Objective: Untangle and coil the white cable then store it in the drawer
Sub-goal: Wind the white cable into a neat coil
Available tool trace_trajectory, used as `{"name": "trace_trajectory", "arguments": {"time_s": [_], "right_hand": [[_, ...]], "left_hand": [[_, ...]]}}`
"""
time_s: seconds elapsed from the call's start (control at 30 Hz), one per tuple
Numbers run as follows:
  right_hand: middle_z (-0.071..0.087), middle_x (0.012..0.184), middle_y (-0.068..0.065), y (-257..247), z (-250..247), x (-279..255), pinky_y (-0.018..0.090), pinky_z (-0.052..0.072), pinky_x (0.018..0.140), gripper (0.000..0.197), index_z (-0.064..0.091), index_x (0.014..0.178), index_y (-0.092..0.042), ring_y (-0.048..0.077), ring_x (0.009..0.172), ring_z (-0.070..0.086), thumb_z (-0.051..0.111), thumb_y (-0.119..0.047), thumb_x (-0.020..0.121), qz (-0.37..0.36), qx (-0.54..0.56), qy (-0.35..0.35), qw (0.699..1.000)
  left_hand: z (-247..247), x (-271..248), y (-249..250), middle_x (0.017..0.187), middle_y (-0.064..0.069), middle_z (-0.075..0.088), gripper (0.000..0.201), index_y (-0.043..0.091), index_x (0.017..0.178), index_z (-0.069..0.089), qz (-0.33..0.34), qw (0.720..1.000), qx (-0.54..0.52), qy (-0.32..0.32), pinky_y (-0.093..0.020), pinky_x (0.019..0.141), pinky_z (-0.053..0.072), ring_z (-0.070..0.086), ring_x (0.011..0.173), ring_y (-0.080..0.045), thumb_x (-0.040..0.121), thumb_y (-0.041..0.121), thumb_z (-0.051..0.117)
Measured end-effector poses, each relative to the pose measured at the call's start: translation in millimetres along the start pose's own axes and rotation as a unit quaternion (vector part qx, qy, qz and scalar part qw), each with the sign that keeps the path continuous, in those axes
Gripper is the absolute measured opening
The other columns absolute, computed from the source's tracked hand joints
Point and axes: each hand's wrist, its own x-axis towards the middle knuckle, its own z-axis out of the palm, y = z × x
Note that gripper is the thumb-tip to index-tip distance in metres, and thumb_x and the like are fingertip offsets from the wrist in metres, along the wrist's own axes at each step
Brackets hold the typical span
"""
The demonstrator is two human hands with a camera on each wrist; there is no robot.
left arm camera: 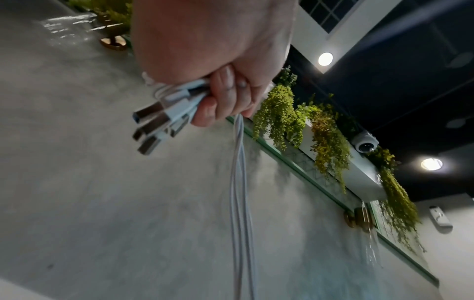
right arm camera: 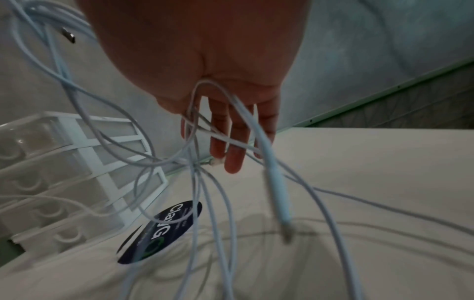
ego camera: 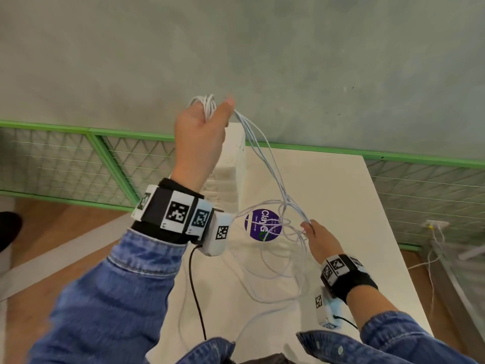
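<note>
My left hand (ego camera: 210,116) is raised above the table and grips a bunch of the white cable (ego camera: 265,158) in its fist. In the left wrist view several metal USB plugs (left arm camera: 151,125) stick out of the left hand (left arm camera: 225,97), and strands of cable (left arm camera: 239,182) hang down from it. They run down to a loose tangle over the table. My right hand (ego camera: 312,232) is low in that tangle. Its straight fingers (right arm camera: 233,154) are threaded through the cable (right arm camera: 205,192). A blurred plug end (right arm camera: 279,203) dangles by them. The white drawer unit (ego camera: 233,174) stands behind my left hand, drawers closed.
The white table (ego camera: 341,206) bears a round purple sticker (ego camera: 263,224) beside the drawer unit (right arm camera: 77,172). A green mesh railing (ego camera: 52,164) runs behind along a grey wall. Another thin white cable (ego camera: 430,258) lies on the floor at the right.
</note>
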Motion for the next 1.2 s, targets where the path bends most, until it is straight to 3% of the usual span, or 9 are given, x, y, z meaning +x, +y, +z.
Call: {"name": "trace_trajectory", "arguments": {"time_s": [0.17, 0.27, 0.37, 0.5, 0.63, 0.73, 0.87, 1.1, 1.2], "right_hand": [[0.038, 0.139, 0.014, -6, -8, 3, 0.042, 0.039, 0.099, 0.056, 0.031, 0.141, -0.017, 0.033, 0.122, 0.046, 0.049, -0.036, 0.092, 0.029, -0.038, -0.022, 0.999], [0.03, 0.147, 0.011, -32, -18, 1, 0.042, 0.035, 0.107, 0.078, 0.018, 0.146, -0.017, 0.027, 0.133, 0.036, 0.063, -0.028, 0.082, -0.072, 0.017, 0.025, 0.997], [0.033, 0.148, -0.001, -75, -31, -11, 0.031, 0.031, 0.112, 0.079, 0.019, 0.145, -0.023, 0.011, 0.133, 0.034, 0.063, -0.016, 0.08, -0.217, 0.146, 0.034, 0.965], [0.061, 0.118, 0.001, -116, -43, -27, 0.018, 0.039, 0.095, 0.062, 0.041, 0.128, -0.034, 0.011, 0.115, 0.053, 0.038, -0.009, 0.071, -0.271, 0.342, -0.031, 0.899], [0.054, 0.077, -0.001, -123, -41, -32, 0.035, 0.044, 0.074, 0.032, 0.053, 0.117, -0.022, 0.017, 0.072, 0.053, 0.035, -0.018, 0.092, -0.286, 0.357, 0.051, 0.888], [0.052, 0.081, -0.019, -120, -44, -26, 0.017, 0.04, 0.074, 0.028, 0.058, 0.111, -0.017, -0.002, 0.073, 0.05, 0.036, -0.017, 0.095, -0.285, 0.318, 0.166, 0.889], [0.059, 0.093, 0.0, -118, -65, -17, 0.006, 0.037, 0.08, 0.022, 0.064, 0.101, -0.008, -0.002, 0.086, 0.052, 0.043, -0.006, 0.093, -0.335, 0.234, 0.254, 0.877], [0.055, 0.08, -0.018, -113, -51, 1, 0.004, 0.036, 0.07, 0.024, 0.066, 0.099, -0.008, -0.008, 0.073, 0.053, 0.044, -0.013, 0.091, -0.302, 0.25, 0.196, 0.899], [0.055, 0.072, -0.018, -115, -29, -3, 0.013, 0.039, 0.063, 0.022, 0.063, 0.095, -0.029, -0.003, 0.063, 0.052, 0.043, -0.021, 0.092, -0.288, 0.278, 0.13, 0.907]], "left_hand": [[10, -11, -18, 0.059, -0.015, 0.038, 0.042, 0.007, 0.059, 0.041, 0.001, 0.999, 0.03, -0.026, -0.03, 0.048, 0.03, 0.034, 0.051, -0.02, 0.088, 0.029, 0.063], [23, -26, -21, 0.061, -0.011, 0.037, 0.05, 0.01, 0.054, 0.033, 0.019, 0.987, 0.113, -0.109, -0.024, 0.052, 0.031, 0.034, 0.053, -0.016, 0.089, 0.03, 0.061], [33, -37, -25, 0.059, -0.004, 0.032, 0.05, 0.013, 0.054, 0.031, 0.017, 0.977, 0.14, -0.163, -0.02, 0.05, 0.028, 0.032, 0.052, -0.015, 0.09, 0.031, 0.061], [36, -37, -31, 0.059, -0.003, 0.034, 0.047, 0.009, 0.056, 0.035, 0.013, 0.975, 0.149, -0.162, -0.017, 0.05, 0.03, 0.034, 0.052, -0.014, 0.089, 0.031, 0.062], [28, -32, -39, 0.062, -0.015, 0.04, 0.055, -0.006, 0.06, 0.04, 0.004, 0.979, 0.147, -0.141, -0.026, 0.054, 0.034, 0.04, 0.056, -0.019, 0.088, 0.035, 0.062], [21, -37, -49, 0.062, -0.011, 0.045, 0.052, 0.001, 0.061, 0.046, -0.045, 0.972, 0.145, -0.179, -0.035, 0.058, 0.036, 0.043, 0.052, -0.016, 0.09, 0.043, 0.057], [11, -57, -64, 0.043, 0.008, 0.041, 0.05, 0.014, 0.068, 0.052, -0.163, 0.918, 0.142, -0.331, -0.023, 0.046, 0.03, 0.035, 0.036, -0.006, 0.094, 0.053, 0.036], [13, -63, -46, 0.039, 0.007, 0.026, 0.066, 0.017, 0.058, 0.051, -0.26, 0.852, -0.078, -0.447, -0.017, 0.038, 0.019, 0.019, 0.035, -0.009, 0.094, 0.058, 0.013], [16, -57, -35, 0.035, 0.009, 0.026, 0.063, 0.014, 0.059, 0.053, -0.273, 0.825, -0.247, -0.428, -0.02, 0.039, 0.013, 0.017, 0.03, -0.005, 0.092, 0.054, 0.018]]}}
